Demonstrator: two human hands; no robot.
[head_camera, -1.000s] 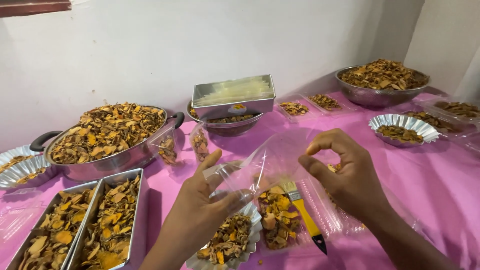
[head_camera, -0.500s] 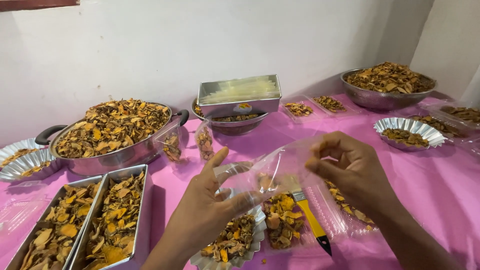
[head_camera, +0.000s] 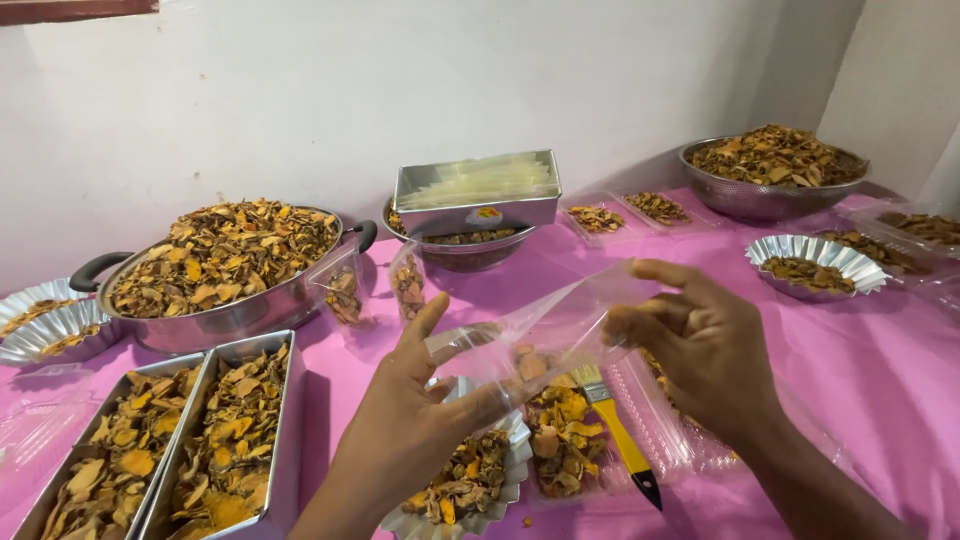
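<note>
Both my hands hold a clear plastic bag (head_camera: 550, 325) over the pink table. My left hand (head_camera: 415, 420) pinches the bag's near end between thumb and fingers. At the other end, my right hand (head_camera: 700, 345) grips its open mouth, fingers curled. A few orange dried slices (head_camera: 527, 362) lie inside the bag. Below the bag sit a fluted foil dish (head_camera: 462, 480) of dried slices, a clear tray (head_camera: 560, 430) with more slices, and a yellow-handled brush (head_camera: 615, 430).
A large pan (head_camera: 215, 270) of dried slices stands at the left, two metal loaf tins (head_camera: 160, 450) in front of it. A tin of clear bags (head_camera: 478, 190) rests on a bowl. Two small filled bags (head_camera: 375, 285), a colander (head_camera: 770, 170) and foil dishes (head_camera: 815, 262) surround.
My right hand has shifted at the bag's mouth, its fingers spreading from a pinch into a looser grip. Some dried slices now show inside the bag. The left hand has stayed in place.
</note>
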